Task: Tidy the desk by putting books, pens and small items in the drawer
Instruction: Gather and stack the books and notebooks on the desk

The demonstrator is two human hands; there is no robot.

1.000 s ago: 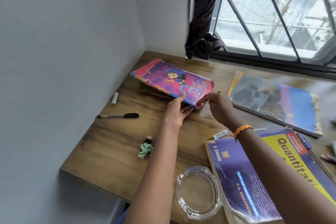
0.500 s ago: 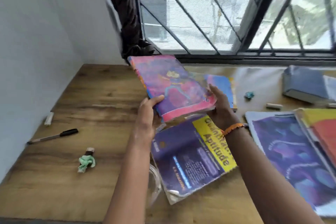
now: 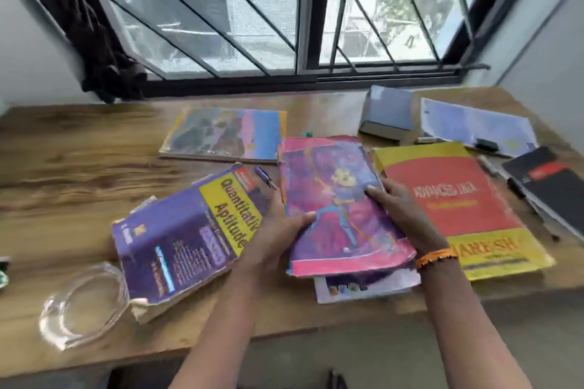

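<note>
Pink and purple, with a cartoon figure on its cover, the pink book (image 3: 339, 205) sits between both hands above the near middle of the wooden desk (image 3: 72, 167). The left hand (image 3: 278, 237) grips its left edge, thumb curled over the cover and the other fingers hidden beneath; the right hand (image 3: 399, 207) holds the right edge with the thumb laid on the cover, an orange wristband (image 3: 437, 256) on that wrist. The book overlaps a white-edged book (image 3: 363, 289) lying under it, though motion blur makes it hard to say whether the two touch. Just to the left lies a thick purple and yellow book (image 3: 183, 246) reading "Quantitative Aptitude", tilted, with a blue pen (image 3: 266, 177) by its far corner. Just to the right lies a red and yellow book (image 3: 458, 208). Farther back, near the window (image 3: 284, 9), rests a blue and yellow book (image 3: 226, 134). At the far right are a thick grey book (image 3: 387, 117), a pale blue book (image 3: 477, 125) with a small dark object on it, and a black notebook (image 3: 550, 186) with a dark pen (image 3: 518, 186) beside it. A clear glass dish (image 3: 83, 306) stands at the near left edge of the desk, touching the corner of the purple and yellow book. A dark curtain (image 3: 91, 25) hangs in the left corner.
</note>
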